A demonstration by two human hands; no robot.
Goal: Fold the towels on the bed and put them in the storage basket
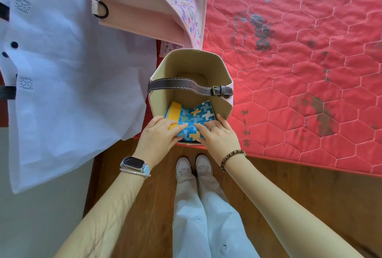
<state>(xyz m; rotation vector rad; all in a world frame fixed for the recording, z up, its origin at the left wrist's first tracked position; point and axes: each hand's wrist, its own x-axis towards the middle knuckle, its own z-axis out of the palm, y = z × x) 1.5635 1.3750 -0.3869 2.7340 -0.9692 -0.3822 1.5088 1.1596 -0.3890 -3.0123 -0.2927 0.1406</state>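
Note:
A folded towel [195,116], blue with white and yellow cross shapes and a yellow band, lies partly inside the beige storage basket [165,65] at the bed's near edge. Its near end rests over the basket's front rim. My left hand [159,131] grips the towel's left near corner. My right hand [217,133] presses on its right near side, fingers spread over the fabric. A brown leather strap with a buckle [186,86] spans the basket's opening above the towel.
The basket stands on a red quilted bedcover [299,61]. A white garment [62,71] hangs over the bed's left part. A pink fabric bag with doodle print [144,9] lies behind the basket. Wooden floor [289,185] and my shoes [193,166] are below.

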